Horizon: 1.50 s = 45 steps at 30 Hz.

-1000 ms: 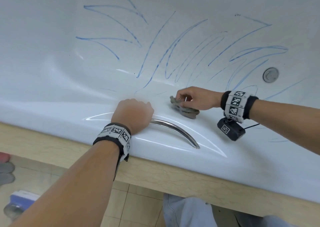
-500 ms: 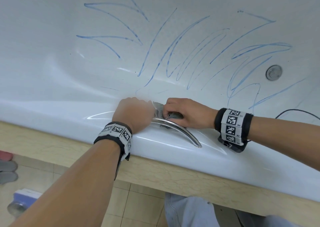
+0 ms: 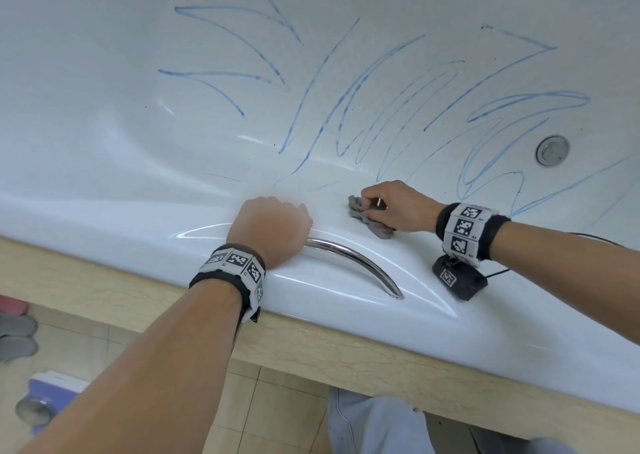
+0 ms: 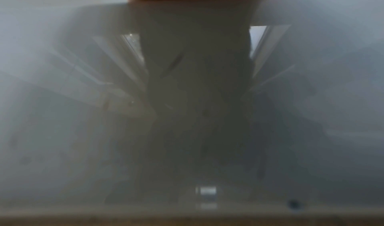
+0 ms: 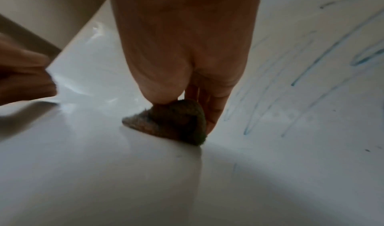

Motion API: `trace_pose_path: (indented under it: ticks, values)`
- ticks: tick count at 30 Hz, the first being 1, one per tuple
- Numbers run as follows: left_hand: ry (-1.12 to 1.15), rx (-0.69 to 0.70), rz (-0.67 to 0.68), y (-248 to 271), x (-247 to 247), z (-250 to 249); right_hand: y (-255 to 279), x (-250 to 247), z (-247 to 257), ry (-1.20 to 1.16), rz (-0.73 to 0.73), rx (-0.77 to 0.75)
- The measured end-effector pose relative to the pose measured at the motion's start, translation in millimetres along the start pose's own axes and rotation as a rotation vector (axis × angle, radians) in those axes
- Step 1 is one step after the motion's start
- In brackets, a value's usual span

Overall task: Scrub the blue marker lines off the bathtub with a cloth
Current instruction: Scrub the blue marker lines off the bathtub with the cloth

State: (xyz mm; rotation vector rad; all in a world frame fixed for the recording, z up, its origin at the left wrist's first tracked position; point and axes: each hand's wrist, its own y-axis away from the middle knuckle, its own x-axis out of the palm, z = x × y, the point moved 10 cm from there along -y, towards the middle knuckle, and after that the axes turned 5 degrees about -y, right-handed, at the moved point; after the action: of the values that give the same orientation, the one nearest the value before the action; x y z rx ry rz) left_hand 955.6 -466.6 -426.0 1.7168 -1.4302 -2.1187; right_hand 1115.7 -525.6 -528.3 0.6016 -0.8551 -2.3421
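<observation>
Blue marker lines [image 3: 363,107] fan out just beyond the right hand [image 3: 398,207] pinching the cloth [image 3: 367,218]; left hand [image 3: 270,228] clamps the handle [image 3: 353,259]

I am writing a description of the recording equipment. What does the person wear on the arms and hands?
Both forearms are bare, with no sleeves or gloves. Each wrist carries a black band faced with white panels printed with square black-and-white code markers; the left band looks alike. Under the right wrist hangs a small black camera box with its own marker and a thin black cable.
</observation>
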Motion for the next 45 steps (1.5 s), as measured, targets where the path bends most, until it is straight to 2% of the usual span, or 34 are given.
trace_pose_path:
  ticks: [7, 12, 17, 21, 26, 29, 31, 35, 38, 42, 45]
  values:
    - [-0.022, 0.006, 0.010, -0.4, 1.7, 0.0, -18.3, 5.3, -76.1, 0.232, 0.078, 0.141]
    - [-0.019, 0.008, 0.005, -1.2, 1.6, -0.7, -39.1, 6.8, -122.2, 0.353, 0.162, 0.323]
    - [-0.023, 0.006, 0.005, -1.2, 3.0, 0.6, -64.7, 7.4, -149.6, 0.350, 0.139, 0.350]
    - [-0.004, 0.003, -0.011, -0.8, 0.3, -0.2, -70.1, 11.3, -130.4, 0.308, 0.175, 0.278]
    - [0.009, 0.001, -0.031, -0.2, -1.1, -0.8, -81.3, 23.7, -66.2, 0.218, 0.312, 0.104]
    - [0.017, 0.007, -0.061, 0.0, -3.2, -1.4, -92.8, 26.0, -4.0, 0.239, 0.260, -0.091]
    - [0.036, 0.012, -0.089, -0.3, -5.1, -0.7, -97.2, 30.7, 44.7, 0.171, 0.223, -0.223]
    - [0.087, 0.018, -0.181, 1.0, -9.8, 2.1, -113.9, 42.9, 100.7, 0.061, 0.171, -0.368]
    - [0.095, 0.013, -0.194, 0.5, -9.7, 4.5, -134.7, 44.8, 93.2, 0.092, 0.153, -0.328]
    - [0.055, 0.034, -0.125, 0.4, -6.6, 1.7, -164.2, 41.0, 37.4, 0.265, 0.143, -0.150]
    - [0.021, 0.045, -0.094, -0.3, -2.1, 0.1, -173.6, 37.6, 2.2, 0.358, 0.170, -0.070]
